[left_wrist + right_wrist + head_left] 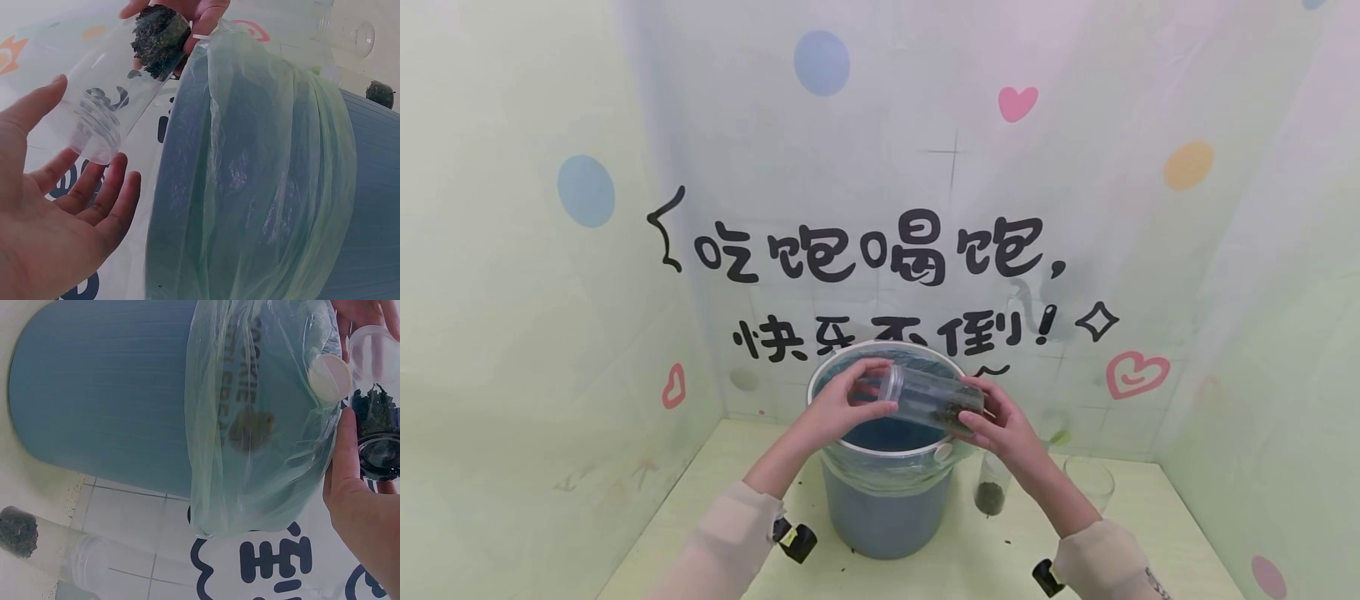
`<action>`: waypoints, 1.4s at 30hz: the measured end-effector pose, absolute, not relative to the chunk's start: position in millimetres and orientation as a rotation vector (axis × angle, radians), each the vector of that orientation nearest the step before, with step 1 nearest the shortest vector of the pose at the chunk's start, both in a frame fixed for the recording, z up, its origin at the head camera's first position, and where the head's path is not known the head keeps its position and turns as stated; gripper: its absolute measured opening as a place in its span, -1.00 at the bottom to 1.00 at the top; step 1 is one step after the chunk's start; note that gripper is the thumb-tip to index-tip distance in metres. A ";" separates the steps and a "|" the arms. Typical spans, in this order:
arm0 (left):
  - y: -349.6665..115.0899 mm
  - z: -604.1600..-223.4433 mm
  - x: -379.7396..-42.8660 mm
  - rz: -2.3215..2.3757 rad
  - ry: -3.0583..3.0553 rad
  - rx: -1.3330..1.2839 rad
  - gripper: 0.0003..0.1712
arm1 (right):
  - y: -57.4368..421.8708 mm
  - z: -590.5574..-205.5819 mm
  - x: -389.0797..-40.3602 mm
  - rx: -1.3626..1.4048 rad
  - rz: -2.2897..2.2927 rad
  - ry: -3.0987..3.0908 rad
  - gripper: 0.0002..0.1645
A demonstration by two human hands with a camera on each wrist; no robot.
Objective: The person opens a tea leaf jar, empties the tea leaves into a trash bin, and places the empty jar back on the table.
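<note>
A clear plastic jar lies nearly sideways over the mouth of a blue bin. Dark, crumbly dried leaves are gathered at the jar's base. My right hand grips that base end, thumb in front and fingers behind. At the ribbed neck end, my left hand holds the jar between thumb and fingers. The left wrist view shows this left palm facing the neck, with the fingers spread below it. A pale green plastic bag lines the bin and folds over its rim.
To the right of the bin stands another clear jar with dark contents at its bottom. A clear round container sits farther right. Small dark crumbs lie scattered on the pale tabletop. A printed wall sheet rises behind the table.
</note>
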State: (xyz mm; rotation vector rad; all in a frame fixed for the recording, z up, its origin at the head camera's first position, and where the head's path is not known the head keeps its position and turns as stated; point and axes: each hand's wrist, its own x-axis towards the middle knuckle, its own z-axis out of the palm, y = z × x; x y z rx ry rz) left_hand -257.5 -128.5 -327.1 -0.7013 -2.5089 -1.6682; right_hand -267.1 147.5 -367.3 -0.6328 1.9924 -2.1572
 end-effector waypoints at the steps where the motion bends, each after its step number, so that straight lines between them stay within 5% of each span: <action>1: -128.1 -326.7 -256.9 -1.665 -2.513 -0.678 -0.32 | 147.5 -367.5 -267.1 -0.637 -2.154 1.995 -0.38; 12: -124.8 -330.6 -257.3 -1.585 -2.611 -0.514 -0.39 | 147.4 -368.7 -265.6 -0.654 -2.116 2.050 -0.34; 20: -127.6 -329.9 -256.2 -1.693 -2.503 -0.798 -0.21 | 149.0 -368.2 -266.3 -0.666 -2.103 2.075 -0.35; 42: -126.9 -328.9 -255.6 -1.668 -2.525 -0.615 -0.39 | 150.0 -366.6 -265.4 -0.667 -2.086 2.085 -0.32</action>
